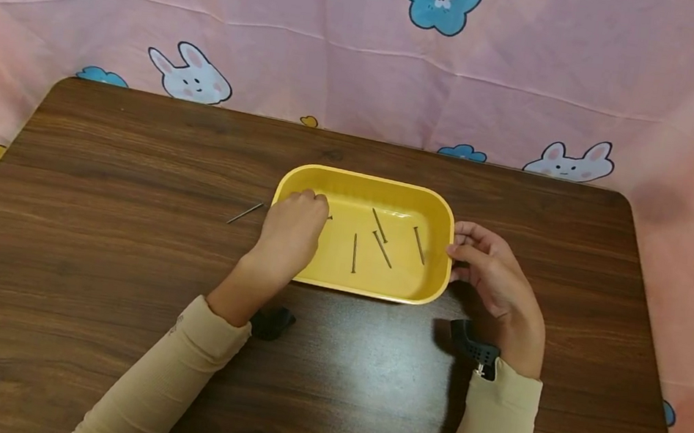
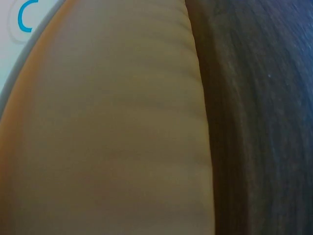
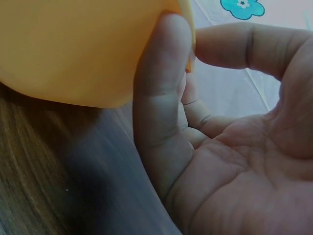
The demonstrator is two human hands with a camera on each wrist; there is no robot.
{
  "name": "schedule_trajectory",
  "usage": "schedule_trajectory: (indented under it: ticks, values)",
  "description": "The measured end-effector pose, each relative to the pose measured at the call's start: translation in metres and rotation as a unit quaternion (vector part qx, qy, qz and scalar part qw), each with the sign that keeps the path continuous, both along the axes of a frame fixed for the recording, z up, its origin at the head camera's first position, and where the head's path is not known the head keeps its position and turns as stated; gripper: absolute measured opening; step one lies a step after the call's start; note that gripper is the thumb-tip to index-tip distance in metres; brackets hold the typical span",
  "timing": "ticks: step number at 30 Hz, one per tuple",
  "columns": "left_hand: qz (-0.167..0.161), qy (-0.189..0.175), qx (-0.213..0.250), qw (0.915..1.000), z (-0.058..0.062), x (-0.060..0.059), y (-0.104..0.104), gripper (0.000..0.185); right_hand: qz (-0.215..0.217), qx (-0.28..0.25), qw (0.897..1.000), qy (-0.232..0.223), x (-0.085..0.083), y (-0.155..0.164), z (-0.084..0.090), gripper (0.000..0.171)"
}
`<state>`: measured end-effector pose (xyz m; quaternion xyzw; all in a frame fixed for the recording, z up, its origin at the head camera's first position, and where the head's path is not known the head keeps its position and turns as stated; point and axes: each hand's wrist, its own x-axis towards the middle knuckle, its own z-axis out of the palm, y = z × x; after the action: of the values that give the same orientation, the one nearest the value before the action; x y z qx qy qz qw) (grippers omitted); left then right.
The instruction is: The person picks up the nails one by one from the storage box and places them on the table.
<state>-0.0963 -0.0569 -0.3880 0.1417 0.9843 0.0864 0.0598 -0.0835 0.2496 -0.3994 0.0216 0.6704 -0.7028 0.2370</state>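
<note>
Tray: a yellow tray (image 1: 356, 284) sits mid-bench on the dark wooden bench (image 1: 80, 268), with a pink cartoon-print cloth (image 1: 342, 60) behind.
Nails in: four loose nails (image 1: 383, 240) lie on the tray floor, toward its centre and 3 o'clock side.
Nail out: one nail on the bench (image 1: 244, 213) lies at 9 o'clock of the tray, just beside its rim.
Left hand: the left hand (image 1: 287, 234) reaches over the tray's 9 o'clock edge, fingers curled down; a dark tip shows at its fingertips, likely a fifth nail, though the grip is hidden.
Right hand: the right hand (image 1: 494, 281) pinches the tray's 3 o'clock rim, steadying it.
Progress: judged mostly done; at least four nails gathered, one apparently going in, one left outside.
Head view only: the nails, their count and both hands.
Right wrist view only: thumb and finger (image 3: 161, 93) clamped on the tray's rim, palm open behind.
Left wrist view: only blurred yellow tray wall and bench grain; no fingers visible.
</note>
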Motion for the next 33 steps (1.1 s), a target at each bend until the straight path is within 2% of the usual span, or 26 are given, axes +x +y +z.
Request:
schedule_trajectory:
  ticks: [10,15,20,26,33]
  values:
    - [-0.029,0.031,-0.012,0.9990,-0.0025,-0.0049,-0.0003,0.017,-0.002,0.003,1.000,-0.001,-0.0016,0.0007,0.0010,0.020]
    - [-0.033,0.032,0.002,0.9990,-0.0041,-0.0077,-0.0006,0.016,-0.002,0.004,1.000,0.003,-0.0013,0.0020,0.0007,0.020]
    - [-0.023,0.021,0.035,0.9989,-0.0060,-0.0067,-0.0041,0.013,0.002,0.001,1.000,0.002,0.0008,0.0012,-0.0010,0.021]
    - [-0.021,0.024,0.068,0.9972,-0.0069,-0.0057,-0.0074,0.027,0.003,-0.003,1.000,0.005,0.0016,-0.0005,-0.0018,0.023]
    - [-0.034,0.029,0.072,0.9964,-0.0052,-0.0089,-0.0069,0.040,0.000,0.002,1.000,0.006,-0.0001,0.0006,0.0005,0.024]
